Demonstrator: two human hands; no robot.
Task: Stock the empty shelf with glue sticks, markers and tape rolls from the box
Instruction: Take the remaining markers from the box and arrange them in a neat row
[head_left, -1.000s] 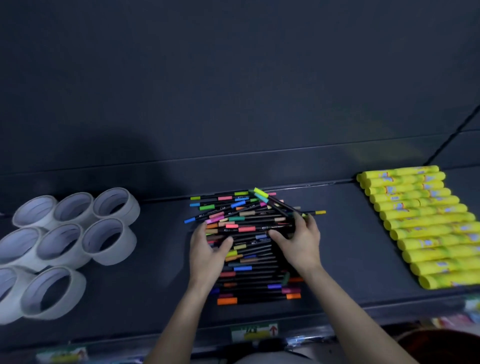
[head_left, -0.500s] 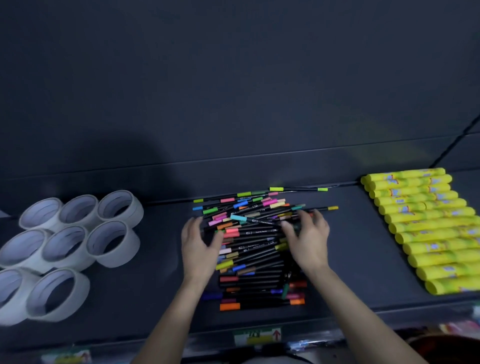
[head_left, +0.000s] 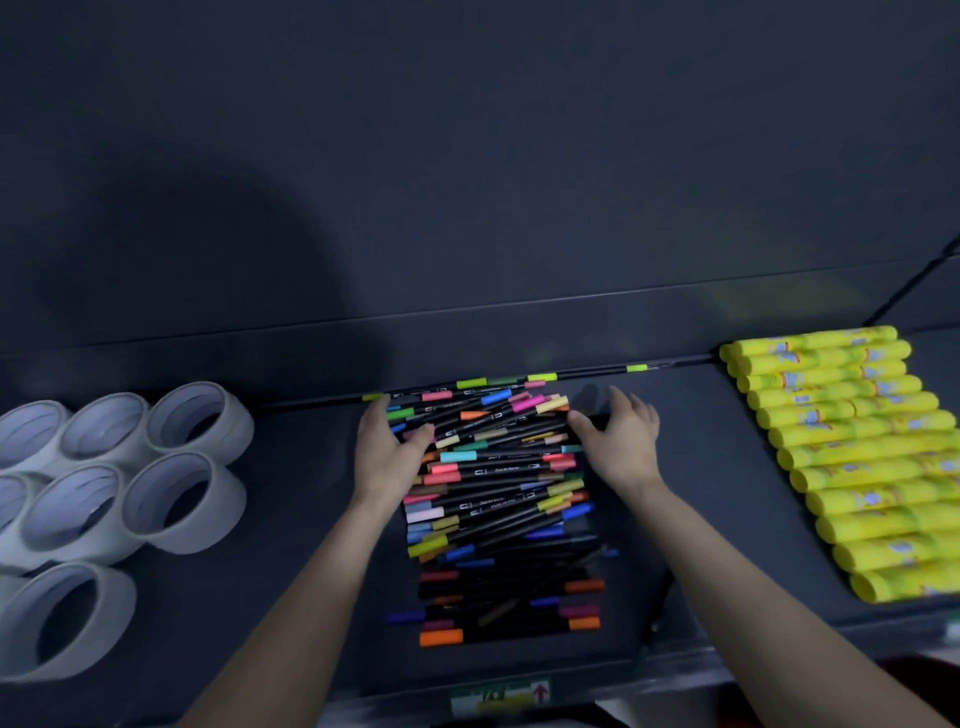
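A pile of black markers with coloured caps (head_left: 498, 488) lies in the middle of the dark shelf (head_left: 291, 519). My left hand (head_left: 387, 452) presses flat against the pile's upper left side, fingers spread. My right hand (head_left: 621, 441) rests against the upper right side, fingers spread, holding nothing. Several white tape rolls (head_left: 119, 488) stand on the shelf's left. A row of yellow glue sticks (head_left: 857, 457) lies on the right. A few markers lie along the back edge (head_left: 545, 376). The box is not in view.
The shelf's dark back wall (head_left: 467, 182) rises behind the goods. A price label strip (head_left: 498, 699) runs along the front edge. Bare shelf lies between the markers and the glue sticks (head_left: 701, 467).
Both hands have moved apart and farther back, from on top of the pile to its upper sides. The top markers lie more level and gathered.
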